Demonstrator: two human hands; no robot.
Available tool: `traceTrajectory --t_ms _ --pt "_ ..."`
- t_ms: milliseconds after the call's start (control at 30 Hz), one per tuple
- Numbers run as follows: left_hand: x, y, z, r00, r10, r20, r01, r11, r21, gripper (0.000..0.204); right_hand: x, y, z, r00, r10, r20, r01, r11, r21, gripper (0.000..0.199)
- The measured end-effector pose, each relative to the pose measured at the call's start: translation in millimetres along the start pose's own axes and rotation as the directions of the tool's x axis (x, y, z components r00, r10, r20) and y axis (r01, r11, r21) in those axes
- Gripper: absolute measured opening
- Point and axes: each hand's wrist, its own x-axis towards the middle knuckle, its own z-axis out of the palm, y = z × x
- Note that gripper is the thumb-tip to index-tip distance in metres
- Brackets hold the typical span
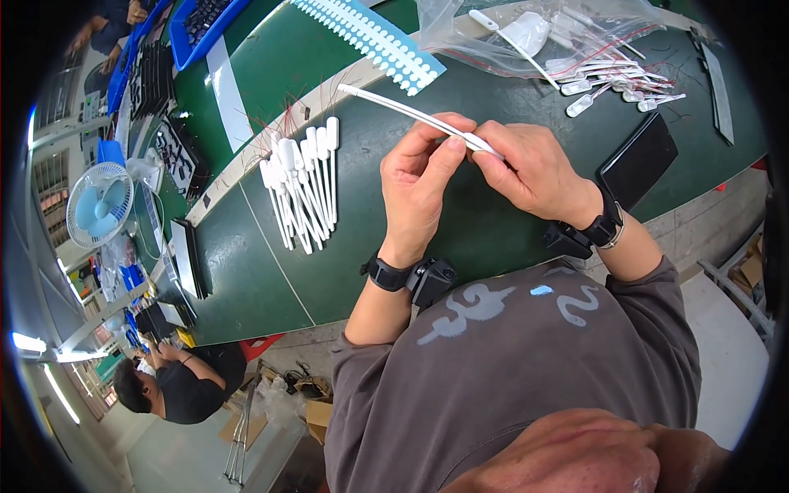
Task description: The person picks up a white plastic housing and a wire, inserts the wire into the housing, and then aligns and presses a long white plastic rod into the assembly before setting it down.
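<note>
Both hands meet over the green bench [271,271]: the left hand [419,189] and right hand [534,172] pinch one end of a long white plastic strip [403,111], which slants far-left. Left lies a pile of white swab-like sticks [302,185]; farther right, a clear bag [567,37].

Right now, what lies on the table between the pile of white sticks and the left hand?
Nothing: in the head view only bare green table separates the pile of white sticks from the left hand.

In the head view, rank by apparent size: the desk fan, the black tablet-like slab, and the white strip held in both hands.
1. Desk fan
2. Black slab; close to the fan, and fisheye bending makes this unsure
3. White strip, long but thinnest
</note>
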Motion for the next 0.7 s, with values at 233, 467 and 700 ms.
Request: traceTrajectory --t_ms 233,467,700 --pt "0 -1 -3 0.999 -0.024 -0.028 0.025 1.0 0.02 0.018 1 3 0 1.0 -0.016 0.02 0.017 0.999 -0.05 0.013" --pt "0 2 0 0.999 -0.041 -0.02 0.041 0.999 0.014 0.016 -1 4 1 1.0 -0.01 0.027 0.01 1.0 -0.006 0.013" --pt "-1 11 1 0.999 0.037 0.028 -0.043 0.969 0.245 0.015 -3 2 -2 0.998 -0.048 0.028 0.045 0.996 0.079 0.014"
